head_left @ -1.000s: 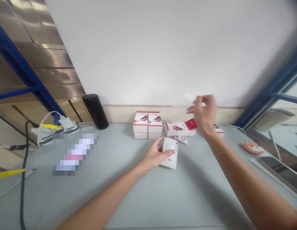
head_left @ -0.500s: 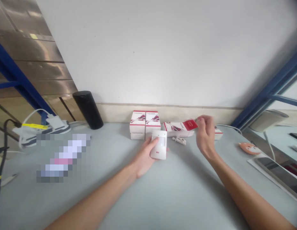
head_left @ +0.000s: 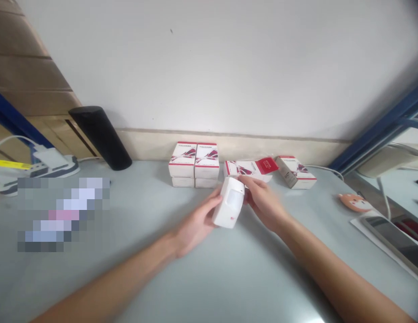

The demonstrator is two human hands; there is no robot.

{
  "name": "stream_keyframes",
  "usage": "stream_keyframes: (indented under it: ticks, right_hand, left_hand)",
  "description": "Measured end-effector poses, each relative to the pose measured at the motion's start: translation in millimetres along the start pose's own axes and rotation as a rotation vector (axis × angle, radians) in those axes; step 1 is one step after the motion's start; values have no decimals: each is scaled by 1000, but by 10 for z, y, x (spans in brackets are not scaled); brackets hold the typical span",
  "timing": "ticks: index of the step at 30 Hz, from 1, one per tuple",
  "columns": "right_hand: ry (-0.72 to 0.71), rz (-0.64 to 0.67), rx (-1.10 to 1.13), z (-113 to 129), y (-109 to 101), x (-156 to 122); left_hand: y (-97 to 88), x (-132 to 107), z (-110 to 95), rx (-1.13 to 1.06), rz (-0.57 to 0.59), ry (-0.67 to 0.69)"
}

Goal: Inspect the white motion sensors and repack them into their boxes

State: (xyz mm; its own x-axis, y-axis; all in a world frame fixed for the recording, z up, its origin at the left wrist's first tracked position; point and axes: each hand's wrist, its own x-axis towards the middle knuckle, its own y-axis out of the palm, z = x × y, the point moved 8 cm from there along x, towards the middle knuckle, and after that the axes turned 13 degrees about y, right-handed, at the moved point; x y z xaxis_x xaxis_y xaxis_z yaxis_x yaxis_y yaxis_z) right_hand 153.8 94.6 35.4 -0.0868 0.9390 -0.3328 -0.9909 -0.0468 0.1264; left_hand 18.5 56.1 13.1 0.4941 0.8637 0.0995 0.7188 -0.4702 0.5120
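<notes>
My left hand [head_left: 198, 223] is closed around the left side of a white motion sensor [head_left: 230, 204]. The sensor tilts to the right, its lens window facing me and a small red mark near its bottom. At its upper right edge, my right hand [head_left: 264, 202] has thumb and fingers closed on it, with some fingertips hidden behind the casing. Just behind the sensor lies an opened white and red box [head_left: 244, 168] with its red flap [head_left: 266, 165] out to the right.
Stacked white and red boxes [head_left: 182, 157] stand by the wall. Another box [head_left: 300, 174] and a narrow grey box [head_left: 286, 172] sit right of the opened one. A black cylinder [head_left: 103, 139] and power strip [head_left: 57, 167] are left; an orange animal-face item [head_left: 355, 202] and phone [head_left: 395, 235] are right.
My right hand has come left and down from beside the red flap to the sensor. The sensor has turned and tilted right. The small white bracket on the table is now out of sight.
</notes>
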Motion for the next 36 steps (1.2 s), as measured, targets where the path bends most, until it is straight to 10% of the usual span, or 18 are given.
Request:
stream_keyframes:
  ticks: [5, 19, 36]
  right_hand:
    - [-146, -112, 5, 68, -30, -46]
    - [-480, -390, 412, 577, -1170, 54]
    - [-274, -395, 664, 484, -1956, 338]
  left_hand:
    - [-26, 1, -47, -8, -31, 23]
    - [24, -104, 137, -137, 70, -328]
    - [66, -102, 173, -125, 140, -491]
